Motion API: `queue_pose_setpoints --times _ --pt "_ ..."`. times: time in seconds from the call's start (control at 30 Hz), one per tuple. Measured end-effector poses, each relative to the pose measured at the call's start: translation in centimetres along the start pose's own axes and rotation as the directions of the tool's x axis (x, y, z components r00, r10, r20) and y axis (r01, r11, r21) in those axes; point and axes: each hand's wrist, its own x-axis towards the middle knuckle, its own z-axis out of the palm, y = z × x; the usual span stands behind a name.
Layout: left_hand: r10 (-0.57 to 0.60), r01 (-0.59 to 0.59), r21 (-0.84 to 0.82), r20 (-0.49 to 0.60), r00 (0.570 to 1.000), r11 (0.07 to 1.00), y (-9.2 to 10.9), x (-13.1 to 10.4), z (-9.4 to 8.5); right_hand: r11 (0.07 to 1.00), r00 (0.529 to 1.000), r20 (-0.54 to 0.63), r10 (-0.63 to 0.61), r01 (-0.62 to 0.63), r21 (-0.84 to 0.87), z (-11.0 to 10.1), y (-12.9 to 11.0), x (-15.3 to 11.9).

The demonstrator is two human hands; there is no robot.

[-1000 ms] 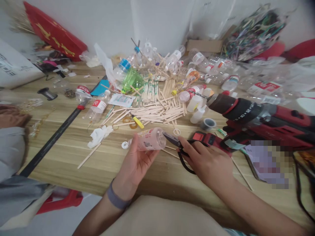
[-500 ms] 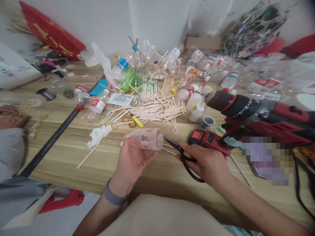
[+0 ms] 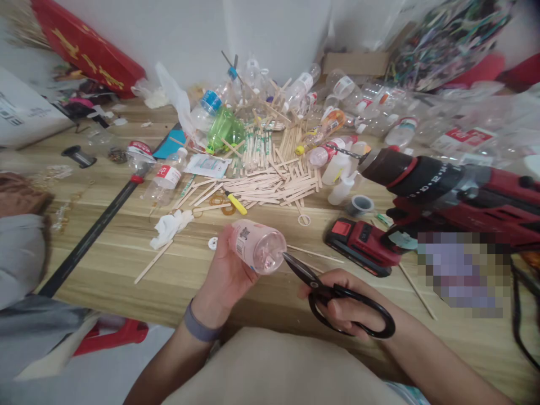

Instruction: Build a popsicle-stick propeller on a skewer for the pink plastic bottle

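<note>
My left hand (image 3: 231, 270) is wrapped round a clear plastic bottle (image 3: 258, 245) with a pinkish label and a barcode. The bottle lies on its side, its ridged base turned toward the right and partly toward me. In my right hand (image 3: 343, 306) is a pair of black-handled scissors (image 3: 315, 284), with fingers through the handle loops. The blades look closed, and their tip is at the edge of the bottle's base; whether it pierces the plastic I cannot tell. Below the bottle is the wooden table (image 3: 181, 298).
A red and black cordless drill (image 3: 439, 183) stands at the right, its bit pointing left. Wooden sticks (image 3: 265, 188) and a yellow-handled tool (image 3: 236, 203) lie ahead, with plastic bottles (image 3: 304, 87) heaped behind. A co-worker's sleeve (image 3: 21, 253) is at the left.
The bottle has turned so its base faces me more. My right hand has rolled over, bringing the scissors' handle loops into fuller view, with the tip still by the base.
</note>
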Motion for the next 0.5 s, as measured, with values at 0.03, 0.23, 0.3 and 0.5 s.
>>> queue_pose_setpoints --times 0.03,0.23,0.3,0.5 --pt "0.01 -0.01 -0.025 -0.008 1.0 1.0 0.0 0.1 0.0 0.999 0.999 -0.034 -0.026 0.025 -0.031 0.0 0.1 0.0" --pt "0.117 -0.129 -0.104 -0.114 0.987 0.986 0.0 0.3 -0.1 0.745 0.904 -0.327 -0.276 -0.014 -0.666 0.8 -1.2 0.4" --pt "0.127 -0.139 -0.107 -0.109 0.986 0.985 -0.1 0.3 -0.1 0.587 0.838 -0.351 -0.418 -0.046 -0.809 1.3 -1.5 0.4" --pt "0.17 -0.175 -0.116 -0.054 0.984 0.978 -0.6 0.4 -0.4 0.109 0.646 -0.272 -0.713 -0.282 -0.953 2.1 -0.5 0.3"
